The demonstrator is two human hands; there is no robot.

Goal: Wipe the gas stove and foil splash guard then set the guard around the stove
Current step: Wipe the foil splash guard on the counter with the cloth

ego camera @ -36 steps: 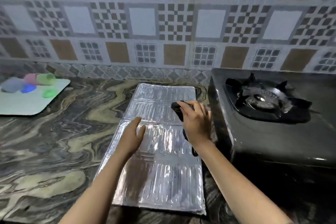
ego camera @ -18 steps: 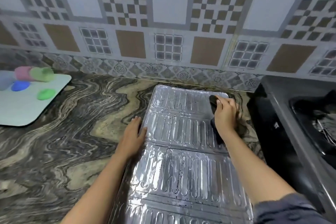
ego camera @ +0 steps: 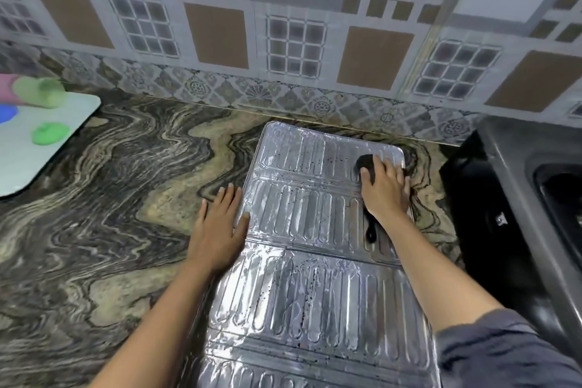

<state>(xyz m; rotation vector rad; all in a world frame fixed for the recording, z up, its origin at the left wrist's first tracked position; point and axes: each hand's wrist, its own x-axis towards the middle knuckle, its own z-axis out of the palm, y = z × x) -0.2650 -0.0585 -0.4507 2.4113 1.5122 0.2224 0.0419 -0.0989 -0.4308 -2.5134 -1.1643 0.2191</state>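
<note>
Plasticware in pink, green and blue, too blurred to name, lies on a white mat (ego camera: pixel 63 164) at the left edge of the frame, well apart from the work. The marbled table (ego camera: pixel 110 224) runs across to the centre, where the left hand (ego camera: pixel 220 230) lies flat. Its fingers (ego camera: pixel 228 195) are straight and spread and grip nothing. The palm is on the table and the thumb rests over the left edge of the foil splash guard (ego camera: pixel 315 293), likely to pin the light sheet so it does not slide under the rubbing.

The guard lies unfolded and flat on the table, running from the bottom centre of the frame up toward the tiled wall (ego camera: pixel 283 41). Dark specks show on its ribbed panels.

At the guard's upper right corner the right hand (ego camera: pixel 385 192) presses down, its fingers (ego camera: pixel 367 175) curled over a dark cloth (ego camera: pixel 365 164) whose tail trails back under the wrist.

The gas stove (ego camera: pixel 519 198) stands just beside the guard at the right edge of the frame. Wiping the guard looks under way, and it is not yet set around the stove.
</note>
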